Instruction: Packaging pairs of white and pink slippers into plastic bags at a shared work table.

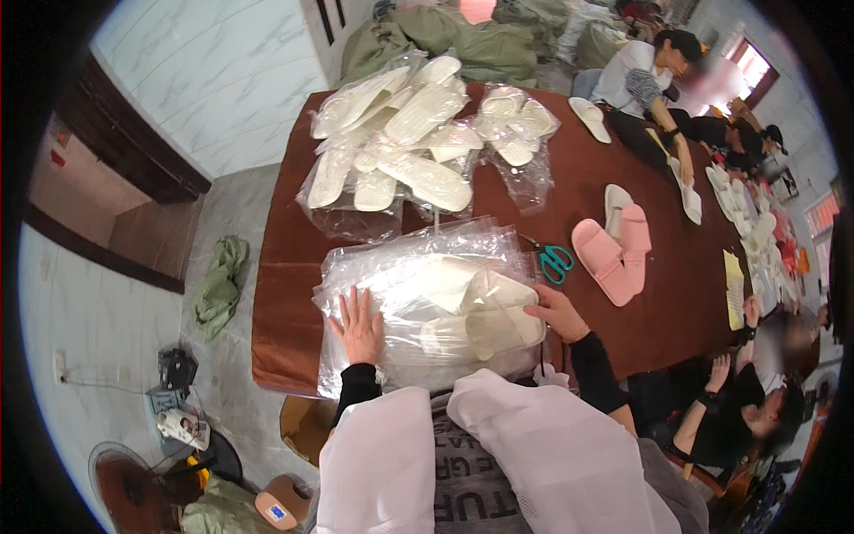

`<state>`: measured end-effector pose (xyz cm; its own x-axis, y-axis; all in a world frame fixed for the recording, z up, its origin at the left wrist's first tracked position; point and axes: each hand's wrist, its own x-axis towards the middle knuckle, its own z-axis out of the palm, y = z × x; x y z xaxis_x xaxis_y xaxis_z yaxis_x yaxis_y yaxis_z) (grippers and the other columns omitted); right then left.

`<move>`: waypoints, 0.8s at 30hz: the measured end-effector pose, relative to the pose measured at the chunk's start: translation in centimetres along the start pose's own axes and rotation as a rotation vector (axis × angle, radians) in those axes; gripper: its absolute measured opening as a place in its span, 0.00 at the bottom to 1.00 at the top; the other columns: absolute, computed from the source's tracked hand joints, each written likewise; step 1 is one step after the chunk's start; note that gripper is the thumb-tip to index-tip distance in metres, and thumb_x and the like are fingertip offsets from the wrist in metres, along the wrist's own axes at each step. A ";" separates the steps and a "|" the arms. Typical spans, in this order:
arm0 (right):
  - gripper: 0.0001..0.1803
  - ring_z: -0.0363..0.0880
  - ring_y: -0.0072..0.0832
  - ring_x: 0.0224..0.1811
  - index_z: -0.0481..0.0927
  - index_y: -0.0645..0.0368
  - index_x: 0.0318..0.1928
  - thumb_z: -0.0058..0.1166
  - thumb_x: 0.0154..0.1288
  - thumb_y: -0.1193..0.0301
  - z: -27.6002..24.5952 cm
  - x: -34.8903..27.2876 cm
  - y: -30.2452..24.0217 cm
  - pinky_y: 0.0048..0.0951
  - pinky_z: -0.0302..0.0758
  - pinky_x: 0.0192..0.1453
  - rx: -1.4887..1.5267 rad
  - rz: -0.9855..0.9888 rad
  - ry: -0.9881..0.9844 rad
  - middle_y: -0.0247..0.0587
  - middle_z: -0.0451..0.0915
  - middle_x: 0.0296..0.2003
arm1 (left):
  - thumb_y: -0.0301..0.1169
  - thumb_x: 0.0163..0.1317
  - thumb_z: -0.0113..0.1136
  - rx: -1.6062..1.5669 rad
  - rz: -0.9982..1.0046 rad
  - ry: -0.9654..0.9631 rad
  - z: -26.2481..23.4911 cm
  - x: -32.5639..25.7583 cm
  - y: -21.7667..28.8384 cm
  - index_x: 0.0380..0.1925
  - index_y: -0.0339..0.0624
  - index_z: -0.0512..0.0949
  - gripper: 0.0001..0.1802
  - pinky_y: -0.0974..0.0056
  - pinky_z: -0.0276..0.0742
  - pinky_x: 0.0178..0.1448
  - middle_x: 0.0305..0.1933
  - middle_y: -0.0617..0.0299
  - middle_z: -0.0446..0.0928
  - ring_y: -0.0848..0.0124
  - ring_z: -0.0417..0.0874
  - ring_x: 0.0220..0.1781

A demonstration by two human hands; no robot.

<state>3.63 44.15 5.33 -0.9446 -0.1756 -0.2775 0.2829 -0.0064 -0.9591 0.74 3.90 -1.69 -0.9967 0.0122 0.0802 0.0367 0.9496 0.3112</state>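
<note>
A pair of white slippers (506, 327) lies on its side by side on a stack of clear plastic bags (345, 271) at the table's near edge. Clear film covers at least part of the pair, but glare hides where the bag's opening is. My left hand (358, 326) rests flat on the film at the left, its fingers spread. At the right end my right hand (560, 313) grips the slippers' edge, thumb on top and fingers along the side. Teal-handled scissors (555, 263) lie just beyond my right hand.
Bagged white slippers (425, 114) are heaped at the table's far left. Pink slippers (608, 258) and a white one lie to the right on the brown tablecloth (283, 294). Other people (633, 80) work along the far and right sides. Green sacks (498, 44) stand behind.
</note>
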 end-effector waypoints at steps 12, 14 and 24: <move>0.13 0.75 0.23 0.31 0.76 0.63 0.44 0.55 0.66 0.66 -2.8 -0.7 -1.4 0.28 0.73 0.36 -0.465 -0.223 0.506 0.40 0.78 0.29 | 0.43 0.68 0.49 0.069 0.025 0.021 0.5 -0.3 0.5 0.72 0.59 0.57 0.32 0.31 0.33 0.74 0.79 0.67 0.46 0.60 0.41 0.81; 0.12 0.74 0.20 0.31 0.77 0.64 0.43 0.54 0.66 0.67 -5.6 -1.6 -0.5 0.27 0.73 0.36 -0.319 -0.242 0.505 0.36 0.78 0.28 | 0.43 0.68 0.48 0.091 0.034 -0.023 0.6 0.0 1.1 0.72 0.59 0.56 0.32 0.31 0.33 0.73 0.79 0.67 0.46 0.60 0.41 0.81; 0.10 0.73 0.13 0.34 0.78 0.65 0.42 0.51 0.70 0.70 -9.3 -7.6 -9.4 0.18 0.70 0.37 0.056 -0.438 0.893 0.28 0.76 0.32 | 0.44 0.67 0.49 0.169 -0.017 0.062 1.1 -0.6 -0.3 0.73 0.61 0.54 0.34 0.30 0.34 0.73 0.80 0.66 0.44 0.60 0.43 0.80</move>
<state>6.64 54.66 15.98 -0.7398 0.6585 0.1380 -0.1345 0.0563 -0.9893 1.27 3.94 -2.85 -0.9905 -0.0186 0.1365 0.0021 0.9887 0.1500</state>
